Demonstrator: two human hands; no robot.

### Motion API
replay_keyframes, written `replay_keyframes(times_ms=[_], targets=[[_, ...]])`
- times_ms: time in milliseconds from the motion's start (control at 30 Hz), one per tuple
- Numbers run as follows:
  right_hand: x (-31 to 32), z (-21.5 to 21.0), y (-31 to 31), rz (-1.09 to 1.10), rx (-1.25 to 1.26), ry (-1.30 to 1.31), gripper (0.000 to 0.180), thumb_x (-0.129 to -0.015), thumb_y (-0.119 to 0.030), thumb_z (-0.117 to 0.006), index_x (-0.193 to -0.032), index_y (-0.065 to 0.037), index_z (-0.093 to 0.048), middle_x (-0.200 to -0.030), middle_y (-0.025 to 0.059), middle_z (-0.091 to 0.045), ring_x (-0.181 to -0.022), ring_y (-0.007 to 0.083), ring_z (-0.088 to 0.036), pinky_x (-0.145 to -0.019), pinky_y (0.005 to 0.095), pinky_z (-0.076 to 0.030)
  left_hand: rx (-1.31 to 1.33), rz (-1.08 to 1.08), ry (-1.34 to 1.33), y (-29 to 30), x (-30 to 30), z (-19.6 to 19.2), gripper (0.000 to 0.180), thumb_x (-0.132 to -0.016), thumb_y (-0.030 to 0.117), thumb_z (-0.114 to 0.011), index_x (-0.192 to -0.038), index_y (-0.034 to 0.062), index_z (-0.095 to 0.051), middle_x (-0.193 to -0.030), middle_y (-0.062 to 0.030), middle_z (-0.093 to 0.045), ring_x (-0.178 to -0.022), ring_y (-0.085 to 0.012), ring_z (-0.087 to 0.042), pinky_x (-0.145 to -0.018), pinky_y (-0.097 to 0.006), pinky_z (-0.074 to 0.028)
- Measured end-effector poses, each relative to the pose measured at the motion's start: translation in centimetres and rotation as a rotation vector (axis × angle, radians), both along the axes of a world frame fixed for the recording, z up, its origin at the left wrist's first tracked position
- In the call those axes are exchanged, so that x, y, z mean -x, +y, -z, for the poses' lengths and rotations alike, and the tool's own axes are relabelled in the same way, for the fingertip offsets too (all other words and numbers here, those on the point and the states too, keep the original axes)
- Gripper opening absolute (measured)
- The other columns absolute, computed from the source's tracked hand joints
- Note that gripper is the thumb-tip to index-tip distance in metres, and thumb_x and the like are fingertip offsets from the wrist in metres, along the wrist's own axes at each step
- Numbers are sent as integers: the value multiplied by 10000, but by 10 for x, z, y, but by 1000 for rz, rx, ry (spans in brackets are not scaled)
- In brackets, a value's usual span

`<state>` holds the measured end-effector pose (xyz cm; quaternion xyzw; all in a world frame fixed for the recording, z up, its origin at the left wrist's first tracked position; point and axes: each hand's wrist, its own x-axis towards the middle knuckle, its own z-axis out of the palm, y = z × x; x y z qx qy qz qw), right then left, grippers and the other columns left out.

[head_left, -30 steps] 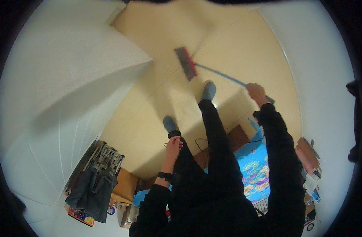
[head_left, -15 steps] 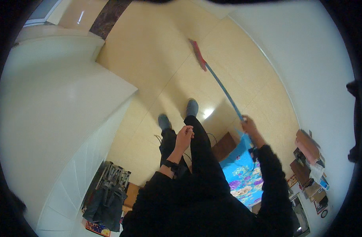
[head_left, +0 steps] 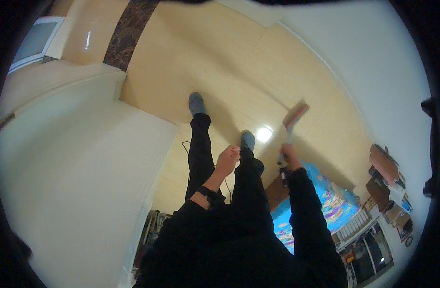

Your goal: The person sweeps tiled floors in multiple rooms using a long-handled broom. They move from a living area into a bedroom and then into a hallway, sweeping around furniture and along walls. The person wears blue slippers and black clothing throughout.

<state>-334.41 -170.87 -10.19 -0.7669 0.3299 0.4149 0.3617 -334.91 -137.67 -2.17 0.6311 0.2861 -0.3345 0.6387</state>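
Observation:
A broom (head_left: 297, 115) with a red head and a teal handle reaches forward from my right hand (head_left: 290, 154), whose fingers are wrapped round the handle. Its head is close ahead of that hand, slightly blurred, and the handle looks short from this angle. Whether the bristles touch the tiles I cannot tell. My left hand (head_left: 227, 160) hangs in front of my body over my legs, fingers curled closed, with no object showing in it. A dark band circles the left wrist.
Pale tiled floor (head_left: 215, 62) stretches ahead. A white panel-like surface (head_left: 85, 158) stands on the left, a white wall (head_left: 373, 72) on the right. Near my right arm is a blue flowered cloth (head_left: 321, 185). Boxes and clutter (head_left: 385, 177) line the right wall. A thin cord lies near my legs.
The broom head has swung to the right and nearer to me. My left foot has stepped forward, and the view has shifted along the floor. The right hand still grips the handle.

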Motion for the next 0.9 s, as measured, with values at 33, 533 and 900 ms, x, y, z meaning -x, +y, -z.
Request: replay_keyframes(times_ms=[33, 533, 900], targets=[[-14, 19, 36, -254, 6, -62, 215, -774, -259, -637, -873, -69, -620, -743, 119, -604, -686, 295, -576, -633, 432, -447, -11, 24, 19, 23, -5, 2, 294, -935, 261, -460, -1062, 24, -577, -812, -101, -648, -715, -190, -635, -688, -308, -504], [-109, 0, 469, -180, -209, -103, 728, -818, -211, -581, -1427, -37, -221, -874, 211, -654, -731, 334, -659, -673, 477, -505, 363, -521, 615, 219, -82, -43, 380, -981, 428, -363, -902, 77, -485, -610, -17, -483, -457, -130, -457, -401, -275, -361], [-250, 13, 302, 387, -21, -103, 250, -803, -92, -504, -1032, -30, -427, -630, 64, -478, -518, 212, -571, -377, 342, -434, 660, -272, 564, 105, -226, 29, 354, -959, 333, -483, -821, 16, -562, -473, -33, -418, -354, -140, -369, -352, -293, -264]])
